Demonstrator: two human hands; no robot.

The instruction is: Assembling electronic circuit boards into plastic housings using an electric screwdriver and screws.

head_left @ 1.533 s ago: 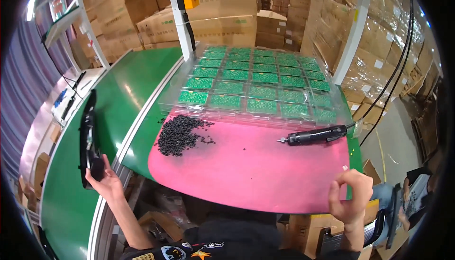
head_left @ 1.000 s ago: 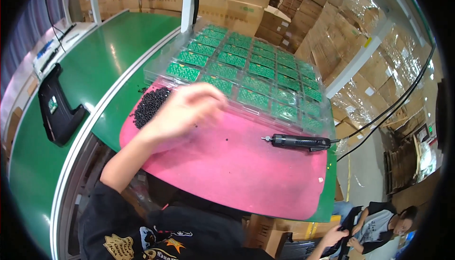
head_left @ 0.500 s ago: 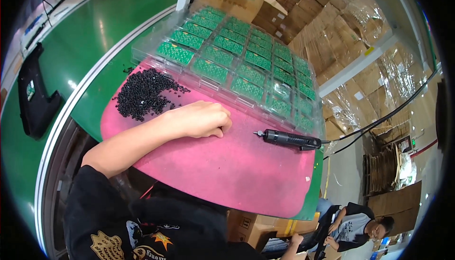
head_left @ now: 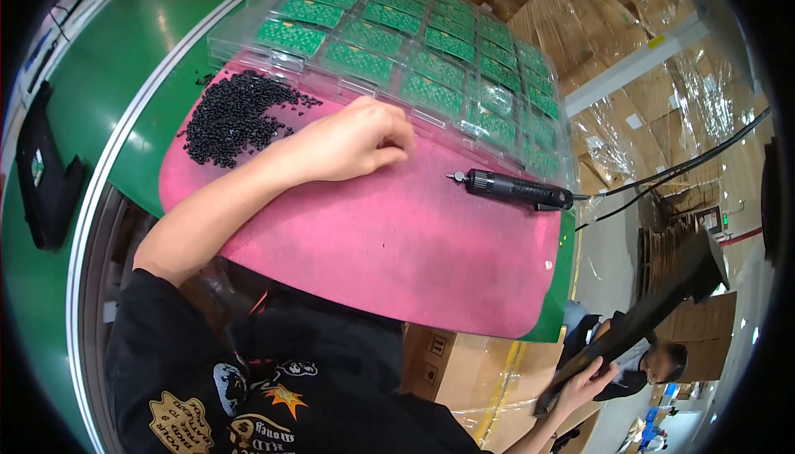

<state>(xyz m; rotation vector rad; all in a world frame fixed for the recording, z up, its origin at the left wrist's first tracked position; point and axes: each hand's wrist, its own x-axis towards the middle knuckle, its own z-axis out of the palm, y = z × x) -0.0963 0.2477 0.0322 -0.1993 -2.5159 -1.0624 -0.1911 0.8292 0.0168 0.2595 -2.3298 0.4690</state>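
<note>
My left hand hovers over or rests on the pink mat, its fingers curled inward. Whatever those fingers hold, if anything, is hidden. Beside that wrist lies a pile of small black screws. My right hand, off the mat at the lower right, grips a long black plastic housing that slants up and away. A black electric screwdriver lies on the mat to the right of my left hand, its bit pointing left.
Clear plastic trays of green circuit boards stand along the mat's far edge. Another black housing lies on the green table at the left. A cable runs from the screwdriver. A co-worker is behind my right hand. Cartons stand below the table.
My right hand has lifted the black housing up and to the right, partly covering the co-worker. The whole view has shifted slightly. My left hand stays curled near the screws.
</note>
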